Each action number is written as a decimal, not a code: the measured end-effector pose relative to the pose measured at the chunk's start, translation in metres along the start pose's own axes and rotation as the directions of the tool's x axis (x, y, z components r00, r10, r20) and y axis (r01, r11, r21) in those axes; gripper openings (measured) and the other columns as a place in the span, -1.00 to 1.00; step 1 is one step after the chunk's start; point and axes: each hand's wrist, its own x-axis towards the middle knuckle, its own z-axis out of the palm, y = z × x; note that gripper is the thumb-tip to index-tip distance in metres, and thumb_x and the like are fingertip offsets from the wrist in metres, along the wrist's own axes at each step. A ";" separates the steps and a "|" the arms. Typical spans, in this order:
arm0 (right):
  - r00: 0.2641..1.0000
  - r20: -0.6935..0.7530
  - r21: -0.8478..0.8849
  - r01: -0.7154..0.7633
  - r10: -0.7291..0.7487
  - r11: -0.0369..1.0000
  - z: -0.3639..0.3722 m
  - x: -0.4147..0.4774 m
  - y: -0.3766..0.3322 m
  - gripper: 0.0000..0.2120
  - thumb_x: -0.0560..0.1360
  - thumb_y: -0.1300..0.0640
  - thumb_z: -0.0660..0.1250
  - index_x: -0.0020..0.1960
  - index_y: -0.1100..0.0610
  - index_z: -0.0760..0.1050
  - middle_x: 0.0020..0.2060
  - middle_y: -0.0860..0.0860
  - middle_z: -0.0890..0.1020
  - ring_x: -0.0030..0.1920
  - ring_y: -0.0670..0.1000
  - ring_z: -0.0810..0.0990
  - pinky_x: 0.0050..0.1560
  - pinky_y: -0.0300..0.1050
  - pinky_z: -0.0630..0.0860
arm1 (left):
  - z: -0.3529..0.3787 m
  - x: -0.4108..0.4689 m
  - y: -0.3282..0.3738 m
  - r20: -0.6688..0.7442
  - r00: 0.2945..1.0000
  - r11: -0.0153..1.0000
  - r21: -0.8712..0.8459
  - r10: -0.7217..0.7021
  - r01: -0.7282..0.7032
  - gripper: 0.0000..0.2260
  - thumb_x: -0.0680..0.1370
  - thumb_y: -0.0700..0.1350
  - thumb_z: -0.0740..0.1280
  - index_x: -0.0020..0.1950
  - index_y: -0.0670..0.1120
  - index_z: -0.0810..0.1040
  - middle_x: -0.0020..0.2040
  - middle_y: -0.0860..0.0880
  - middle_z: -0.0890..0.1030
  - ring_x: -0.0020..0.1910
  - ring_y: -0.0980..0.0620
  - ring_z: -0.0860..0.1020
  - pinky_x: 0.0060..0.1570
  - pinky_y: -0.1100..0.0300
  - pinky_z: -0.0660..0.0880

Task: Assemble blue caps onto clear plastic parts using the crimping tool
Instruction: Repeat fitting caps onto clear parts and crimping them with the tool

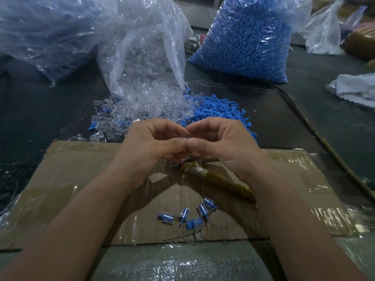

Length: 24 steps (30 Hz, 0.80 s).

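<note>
The hand-fitting step is judged to be in hand. A blue cap (188,139) is pinched in the closed grip of the right hand (221,145), above the taped cardboard (71,179). It is met thumb to thumb by the curled grip of the left hand (150,142), taken to be pinching a clear plastic part. That part is hidden behind the fingertips and cannot be confirmed.

The crimping tool (220,179) lies untouched on the cardboard just below the hands, its head covered by them. Next it would probably need to be picked up and the pair pressed.

Five finished pieces (188,214) lie nearer the body. Loose caps (217,110) and clear parts (142,110) are heaped on the tabletop (40,110) beyond.
</note>
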 end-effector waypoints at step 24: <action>0.911 -0.104 -0.273 0.360 -0.399 0.892 0.004 0.005 0.016 -0.64 0.30 0.31 0.47 0.01 -0.01 0.58 -0.25 -0.20 0.65 -0.16 -0.11 0.66 -0.09 -0.20 0.59 | -0.005 0.004 0.000 0.049 0.988 0.967 -0.203 -0.148 0.155 -0.84 0.21 -0.24 0.36 -0.24 -0.23 0.57 -0.39 -0.16 0.63 -0.45 -0.02 0.61 -0.47 0.25 0.54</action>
